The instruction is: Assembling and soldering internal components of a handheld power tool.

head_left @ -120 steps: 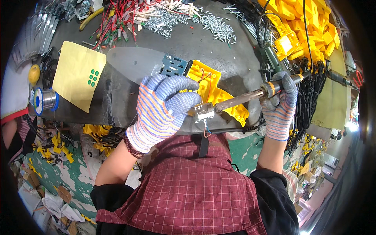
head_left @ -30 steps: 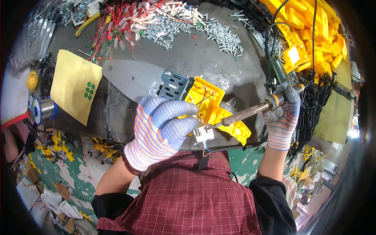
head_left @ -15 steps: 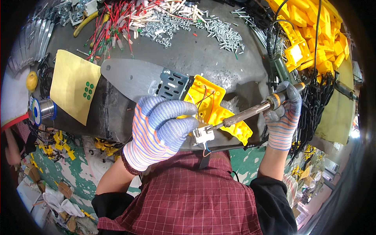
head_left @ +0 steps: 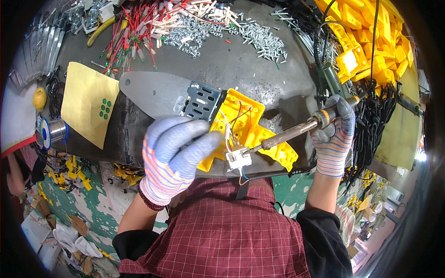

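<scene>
My right hand, in a striped knit glove, is closed round the handle of a soldering iron. Its tip meets a small white switch with wires running from it. The switch sits at the near edge of a yellow plastic housing half, where thin wires lie loose. A metal bracket and a grey rounded blade extend left from the housing. My left hand, gloved alike, hovers left of the switch, fingers stretched and slightly apart, holding nothing visible.
A yellow sheet with green dots and a solder spool lie at left. Red wires, nuts and screws are heaped at the back. Yellow plastic parts and black cords crowd the right.
My left hand has let go near the switch and moved left, uncovering the wires there. The soldering iron and right hand have barely shifted.
</scene>
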The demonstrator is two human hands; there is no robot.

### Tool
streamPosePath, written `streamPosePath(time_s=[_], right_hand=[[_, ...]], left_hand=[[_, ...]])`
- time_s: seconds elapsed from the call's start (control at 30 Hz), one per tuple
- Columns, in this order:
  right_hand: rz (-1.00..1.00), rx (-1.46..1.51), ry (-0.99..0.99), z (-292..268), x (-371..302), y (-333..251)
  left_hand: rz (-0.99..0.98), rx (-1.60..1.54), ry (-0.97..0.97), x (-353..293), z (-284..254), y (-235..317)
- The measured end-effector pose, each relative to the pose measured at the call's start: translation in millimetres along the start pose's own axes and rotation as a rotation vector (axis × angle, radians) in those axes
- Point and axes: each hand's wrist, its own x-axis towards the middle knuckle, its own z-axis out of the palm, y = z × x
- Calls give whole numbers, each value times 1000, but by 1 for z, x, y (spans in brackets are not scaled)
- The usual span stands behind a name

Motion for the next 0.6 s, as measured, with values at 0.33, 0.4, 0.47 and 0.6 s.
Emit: streamPosePath(time_s=[0.33,0.4,0.47,0.6], right_hand=[[-40,-107,134,21,-5,3],[13,-87,67,16,-5,0],[20,-77,29,15,-3,1],[-40,-98,161,27,-8,5]], left_hand=[[-538,-359,305,-10,-28,26],[-585,-263,-96,5,-43,27],[-652,-385,148,9,-34,36],[-263,-204,-184,26,-39,34]])
